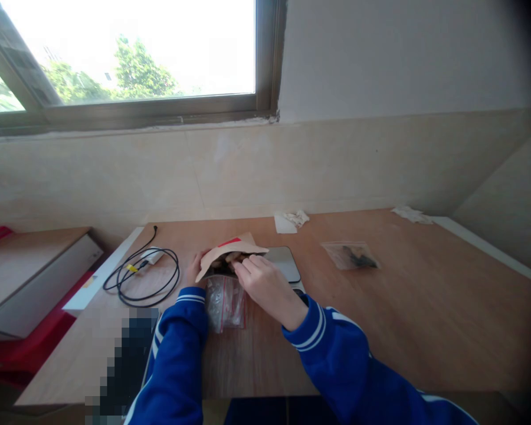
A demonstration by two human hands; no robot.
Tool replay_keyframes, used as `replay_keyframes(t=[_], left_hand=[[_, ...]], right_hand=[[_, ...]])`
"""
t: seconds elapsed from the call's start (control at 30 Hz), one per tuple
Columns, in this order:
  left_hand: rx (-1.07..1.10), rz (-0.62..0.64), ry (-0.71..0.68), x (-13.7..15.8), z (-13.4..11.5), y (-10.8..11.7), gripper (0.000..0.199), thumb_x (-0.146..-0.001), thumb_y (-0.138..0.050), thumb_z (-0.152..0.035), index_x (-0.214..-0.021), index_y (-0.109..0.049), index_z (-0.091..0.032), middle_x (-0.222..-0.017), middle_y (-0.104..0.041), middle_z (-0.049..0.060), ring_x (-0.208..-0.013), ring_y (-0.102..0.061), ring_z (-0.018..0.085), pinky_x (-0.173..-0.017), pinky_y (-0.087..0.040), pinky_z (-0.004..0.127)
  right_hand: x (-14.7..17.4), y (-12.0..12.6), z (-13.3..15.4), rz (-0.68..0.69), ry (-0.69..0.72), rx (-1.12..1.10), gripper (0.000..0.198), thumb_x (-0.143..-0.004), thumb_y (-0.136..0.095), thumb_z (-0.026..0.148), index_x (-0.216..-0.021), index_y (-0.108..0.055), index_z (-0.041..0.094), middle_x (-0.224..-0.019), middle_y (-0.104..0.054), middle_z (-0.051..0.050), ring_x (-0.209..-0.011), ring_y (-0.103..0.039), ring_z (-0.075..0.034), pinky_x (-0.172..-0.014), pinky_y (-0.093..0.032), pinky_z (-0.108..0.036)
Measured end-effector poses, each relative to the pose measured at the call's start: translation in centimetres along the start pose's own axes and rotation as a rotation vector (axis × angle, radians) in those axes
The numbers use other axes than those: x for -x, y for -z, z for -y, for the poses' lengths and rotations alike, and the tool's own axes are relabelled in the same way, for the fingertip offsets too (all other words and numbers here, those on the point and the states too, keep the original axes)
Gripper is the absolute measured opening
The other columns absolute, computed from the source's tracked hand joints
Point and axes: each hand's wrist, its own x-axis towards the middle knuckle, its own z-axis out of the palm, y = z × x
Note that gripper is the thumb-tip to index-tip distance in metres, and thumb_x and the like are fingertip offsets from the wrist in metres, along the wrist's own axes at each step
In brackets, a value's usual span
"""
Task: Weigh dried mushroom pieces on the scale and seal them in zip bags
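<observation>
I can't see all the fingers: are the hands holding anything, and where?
The left hand holds the brown paper bag by its left side; the right hand is at its opening, grip unclear.

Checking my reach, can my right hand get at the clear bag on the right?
Probably yes: only a low silver-topped device lies on the way from the right hand to the clear bag, though that hand is at the paper bag.

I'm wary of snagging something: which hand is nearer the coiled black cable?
Left. The left hand is just right of the cable, at the left side of the paper bag; the right hand is farther right, at the bag's opening.
</observation>
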Motion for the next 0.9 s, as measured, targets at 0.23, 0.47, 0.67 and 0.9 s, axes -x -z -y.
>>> replay_keyframes(t=[0.23,0.47,0.67,0.9], left_hand=[[-0.087,0.005,0.012,0.2,-1.0,0.2,0.034,-0.074,-0.060,-0.025,-0.106,-0.067,-0.019,-0.100,-0.064,0.009,-0.096,-0.062,0.025,-0.090,-0.048,0.038],[-0.202,0.048,0.002,0.3,-1.0,0.3,0.033,-0.078,-0.054,-0.015,-0.110,-0.064,-0.019,-0.104,-0.063,0.007,-0.099,-0.061,0.020,-0.094,-0.047,0.034],[-0.227,0.038,0.009,0.3,-1.5,0.3,0.031,-0.079,-0.053,-0.012,-0.107,-0.066,-0.019,-0.104,-0.064,0.007,-0.103,-0.061,0.020,-0.097,-0.046,0.033],[-0.218,0.036,-0.018,0.4,-0.8,0.3,0.033,-0.083,-0.051,-0.016,-0.115,-0.062,-0.018,-0.110,-0.064,0.009,-0.105,-0.061,0.020,-0.098,-0.045,0.033]], right_hand=[[-2.0,-0.1,1.4,0.040,-0.257,0.040,0.022,-0.091,-0.047,0.010,-0.110,-0.059,0.011,-0.098,-0.068,-0.016,-0.087,-0.063,-0.026,-0.072,-0.053,-0.036],[-3.2,-0.6,2.0,0.142,-0.127,0.011,0.028,-0.092,-0.050,0.015,-0.118,-0.059,0.020,-0.119,-0.062,-0.009,-0.108,-0.057,-0.025,-0.090,-0.051,-0.040],[-3.3,-1.1,1.7,0.156,-0.086,-0.017,0.026,-0.093,-0.049,0.016,-0.115,-0.061,0.021,-0.117,-0.062,-0.010,-0.107,-0.057,-0.025,-0.088,-0.052,-0.039],[-1.9,0.3,-0.3,0.103,-0.040,-0.199,0.029,-0.093,-0.047,0.012,-0.118,-0.061,0.018,-0.114,-0.064,-0.010,-0.107,-0.060,-0.021,-0.093,-0.052,-0.037]])
